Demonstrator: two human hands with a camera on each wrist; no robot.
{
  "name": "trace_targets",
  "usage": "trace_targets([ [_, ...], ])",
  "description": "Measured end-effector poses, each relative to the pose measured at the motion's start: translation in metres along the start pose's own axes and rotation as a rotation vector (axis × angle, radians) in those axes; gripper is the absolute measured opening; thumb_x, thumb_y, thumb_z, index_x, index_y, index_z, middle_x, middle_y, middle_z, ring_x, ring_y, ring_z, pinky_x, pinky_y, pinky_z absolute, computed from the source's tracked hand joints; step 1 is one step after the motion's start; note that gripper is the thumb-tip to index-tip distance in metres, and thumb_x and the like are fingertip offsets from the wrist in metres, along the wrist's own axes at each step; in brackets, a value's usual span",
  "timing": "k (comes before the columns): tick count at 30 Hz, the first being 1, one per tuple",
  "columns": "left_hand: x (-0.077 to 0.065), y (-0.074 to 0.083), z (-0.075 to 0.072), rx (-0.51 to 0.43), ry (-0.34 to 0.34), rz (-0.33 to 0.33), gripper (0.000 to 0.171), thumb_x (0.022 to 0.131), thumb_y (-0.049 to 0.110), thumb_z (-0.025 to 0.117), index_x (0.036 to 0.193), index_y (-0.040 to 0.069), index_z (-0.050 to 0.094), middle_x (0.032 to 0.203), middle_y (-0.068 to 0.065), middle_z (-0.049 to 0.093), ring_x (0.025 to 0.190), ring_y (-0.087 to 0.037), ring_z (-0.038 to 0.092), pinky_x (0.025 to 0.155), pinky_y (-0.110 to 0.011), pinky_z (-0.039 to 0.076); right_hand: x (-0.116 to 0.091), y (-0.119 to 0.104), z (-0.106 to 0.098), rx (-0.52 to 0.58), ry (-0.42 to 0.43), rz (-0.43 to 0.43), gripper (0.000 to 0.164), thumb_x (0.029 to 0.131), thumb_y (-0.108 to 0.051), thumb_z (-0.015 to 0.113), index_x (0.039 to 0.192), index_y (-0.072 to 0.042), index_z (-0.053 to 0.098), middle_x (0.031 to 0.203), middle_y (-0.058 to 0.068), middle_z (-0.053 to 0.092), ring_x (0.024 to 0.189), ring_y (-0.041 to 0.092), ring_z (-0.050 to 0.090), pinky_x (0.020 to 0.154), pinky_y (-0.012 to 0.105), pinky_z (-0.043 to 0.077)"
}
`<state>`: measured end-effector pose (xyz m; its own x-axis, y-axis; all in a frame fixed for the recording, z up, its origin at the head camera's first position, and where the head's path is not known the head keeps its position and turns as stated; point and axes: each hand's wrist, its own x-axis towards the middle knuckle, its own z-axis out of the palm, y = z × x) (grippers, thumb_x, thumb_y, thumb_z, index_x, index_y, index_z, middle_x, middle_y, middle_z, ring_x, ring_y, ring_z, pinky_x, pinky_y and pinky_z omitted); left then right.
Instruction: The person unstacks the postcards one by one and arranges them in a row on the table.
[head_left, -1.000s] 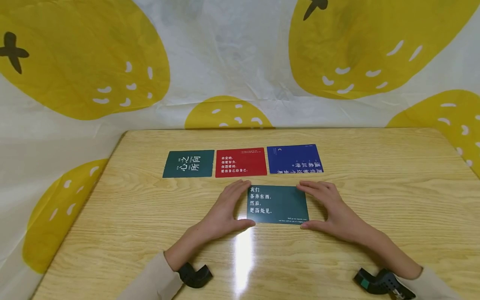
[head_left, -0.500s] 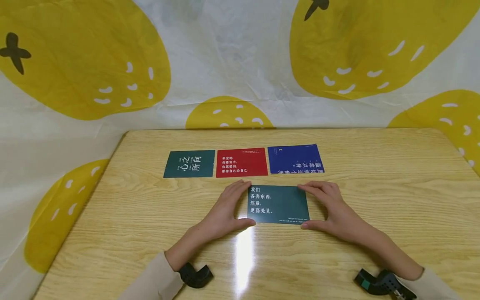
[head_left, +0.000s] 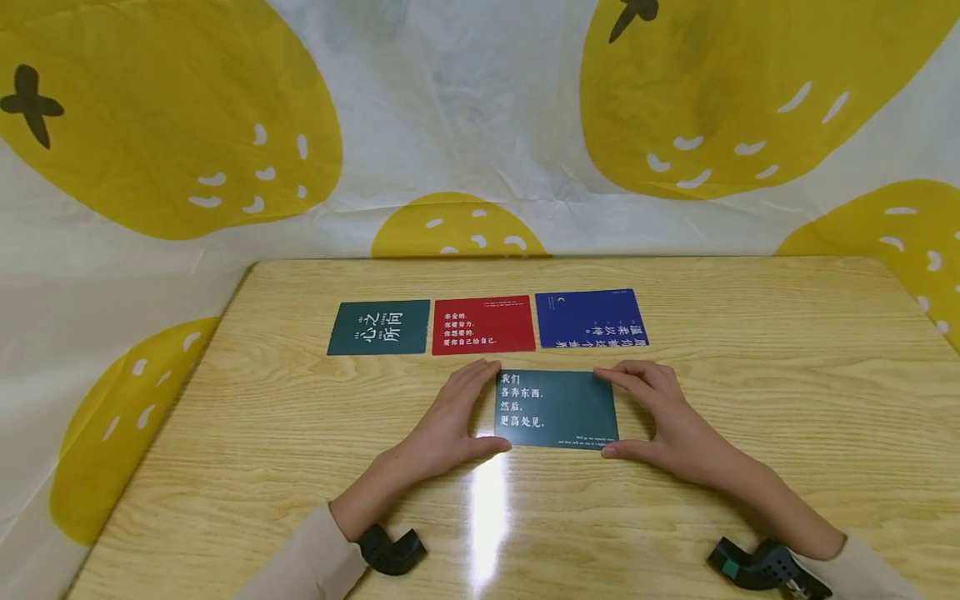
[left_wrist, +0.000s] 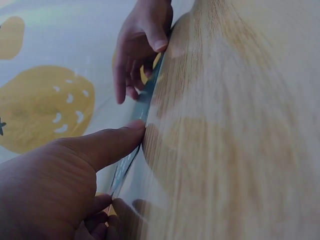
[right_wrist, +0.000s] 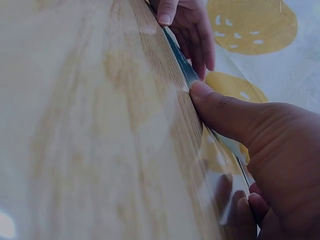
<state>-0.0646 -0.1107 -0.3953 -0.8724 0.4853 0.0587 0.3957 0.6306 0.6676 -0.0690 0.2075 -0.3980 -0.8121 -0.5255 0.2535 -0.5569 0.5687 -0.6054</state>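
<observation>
In the head view a dark green card (head_left: 573,408) with white Chinese writing lies flat on the wooden table (head_left: 262,433). My left hand (head_left: 444,423) holds its left end, thumb at the near corner and fingertips at the far one. The right hand (head_left: 673,423) does likewise at the right end. Both wrist views look low along the tabletop and show the card edge-on: a thin green strip (left_wrist: 143,102) beside the left thumb (left_wrist: 115,142), and the right thumb (right_wrist: 220,107) at the near edge.
Behind the held card, three cards lie in a row: a green one (head_left: 348,329), a red one (head_left: 510,325) and a blue one (head_left: 592,315). A white cloth with yellow fruit print (head_left: 465,125) hangs past the table's far edge. Black devices (head_left: 393,554) sit at the wrists.
</observation>
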Motion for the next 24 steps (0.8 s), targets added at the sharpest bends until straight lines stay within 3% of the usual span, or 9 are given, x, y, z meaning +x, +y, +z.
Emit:
trace_targets([
  [8, 0.0003, 0.0004, -0.0009, -0.013, 0.0, 0.005, 0.102, 0.072, 0.035, 0.084, 0.152, 0.013, 0.024, 0.154, -0.003, 0.027, 0.141, -0.018, 0.018, 0.113, -0.042, 0.022, 0.0006, -0.0002, -0.0003, 0.013, 0.006, -0.012, 0.086, 0.068, -0.032, 0.087, 0.142, -0.015, 0.046, 0.135, 0.008, 0.038, 0.125, 0.029, 0.027, 0.093, 0.052, 0.03],
  [24, -0.0004, 0.0013, -0.0008, -0.075, 0.014, 0.077, 0.108, 0.068, 0.029, 0.088, 0.152, 0.013, 0.022, 0.151, -0.002, 0.028, 0.136, -0.013, 0.027, 0.11, -0.038, 0.029, -0.0013, 0.0023, 0.0003, -0.012, -0.006, -0.031, 0.09, 0.068, -0.035, 0.087, 0.144, -0.016, 0.043, 0.138, 0.009, 0.038, 0.124, 0.027, 0.029, 0.093, 0.049, 0.032],
])
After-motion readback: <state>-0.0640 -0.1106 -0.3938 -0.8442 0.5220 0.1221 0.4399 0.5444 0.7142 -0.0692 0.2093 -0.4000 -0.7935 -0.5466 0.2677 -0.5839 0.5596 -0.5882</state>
